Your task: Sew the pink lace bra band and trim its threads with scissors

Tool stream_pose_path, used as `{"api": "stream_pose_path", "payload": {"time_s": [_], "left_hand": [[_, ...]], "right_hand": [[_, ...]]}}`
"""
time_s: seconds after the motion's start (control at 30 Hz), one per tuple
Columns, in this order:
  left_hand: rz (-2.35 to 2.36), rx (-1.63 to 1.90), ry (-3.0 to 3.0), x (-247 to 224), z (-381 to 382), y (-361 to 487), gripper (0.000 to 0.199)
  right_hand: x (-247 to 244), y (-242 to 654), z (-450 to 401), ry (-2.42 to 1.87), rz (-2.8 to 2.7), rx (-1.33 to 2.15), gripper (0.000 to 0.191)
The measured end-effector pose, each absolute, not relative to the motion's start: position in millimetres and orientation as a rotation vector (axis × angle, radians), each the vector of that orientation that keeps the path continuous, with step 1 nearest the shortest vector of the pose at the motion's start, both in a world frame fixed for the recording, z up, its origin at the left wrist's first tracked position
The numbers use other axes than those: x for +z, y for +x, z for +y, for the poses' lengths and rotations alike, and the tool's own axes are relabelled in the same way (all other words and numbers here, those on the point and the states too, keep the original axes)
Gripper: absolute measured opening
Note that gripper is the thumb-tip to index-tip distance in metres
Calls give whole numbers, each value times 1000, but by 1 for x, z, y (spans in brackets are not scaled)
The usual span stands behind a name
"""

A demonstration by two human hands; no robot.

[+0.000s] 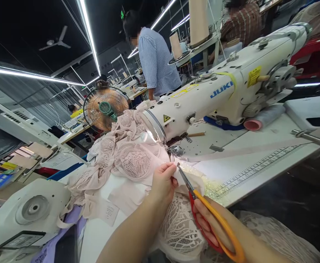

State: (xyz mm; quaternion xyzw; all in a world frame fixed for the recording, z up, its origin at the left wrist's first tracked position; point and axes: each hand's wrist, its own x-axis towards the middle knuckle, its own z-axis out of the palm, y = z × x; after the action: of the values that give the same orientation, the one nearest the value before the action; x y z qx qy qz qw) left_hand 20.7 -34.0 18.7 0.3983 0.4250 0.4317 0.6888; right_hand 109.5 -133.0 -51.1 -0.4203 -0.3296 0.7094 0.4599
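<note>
My left hand (164, 180) pinches the edge of a pale pink lace bra (180, 228) just in front of the sewing machine's needle area. A pair of scissors (190, 188) with orange and red handles is in my right hand (204, 219), its fingers through the loops. The blades point up and away, their tips at the fabric beside my left fingertips. One lace cup hangs toward me over the table edge, below my hands. The white sewing machine (198, 98) with blue lettering stands right behind the fabric.
More pink lace bras (132, 160) are heaped left of the needle. A ruler strip (258, 164) marks the table's right side, near a grey thread cone (269, 115). Another machine head (31, 212) stands front left. Beyond are a fan (105, 109) and a person in a striped shirt (156, 60).
</note>
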Motion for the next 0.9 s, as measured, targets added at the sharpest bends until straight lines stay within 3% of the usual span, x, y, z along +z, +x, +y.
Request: {"api": "stream_pose_path", "payload": {"time_s": [0.5, 0.77, 0.9], "left_hand": [[959, 985, 930, 20, -37, 20, 37], [995, 999, 936, 18, -36, 21, 40], [995, 1010, 960, 16, -36, 22, 39]], "right_hand": [[-45, 105, -143, -1093, -815, 1577, 51], [-55, 111, -136, -1044, -845, 1755, 53], [-54, 109, -142, -1133, -849, 1591, 52]]}}
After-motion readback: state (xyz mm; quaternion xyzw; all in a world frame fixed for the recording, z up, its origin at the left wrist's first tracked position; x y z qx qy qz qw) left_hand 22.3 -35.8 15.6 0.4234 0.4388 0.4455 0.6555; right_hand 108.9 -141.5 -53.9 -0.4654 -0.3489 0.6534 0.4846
